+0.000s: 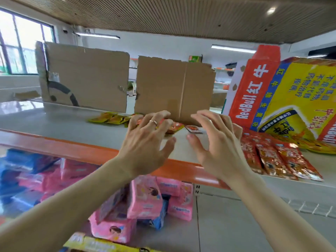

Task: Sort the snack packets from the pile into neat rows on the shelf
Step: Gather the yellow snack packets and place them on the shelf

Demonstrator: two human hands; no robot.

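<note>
Small orange snack packets (pixel 175 127) lie on the grey shelf top (pixel 60 124) in front of a cardboard divider (pixel 172 88). My left hand (pixel 145 140), with a ring on it, reaches over them, its fingertips touching the packets. My right hand (pixel 216 140) hovers just to the right with its fingers spread, holding nothing. A single small packet (pixel 194 129) lies between the two hands. Yellow packets (pixel 111 118) lie in a loose row to the left. Long red packets (pixel 278 159) lie side by side on the right.
A second cardboard sheet (pixel 85 75) stands at the back left. A large yellow and red drinks carton (pixel 287 99) stands at the right. An orange shelf edge (pixel 87 151) runs across the front. Pink and blue packs (pixel 145 199) fill the shelf below.
</note>
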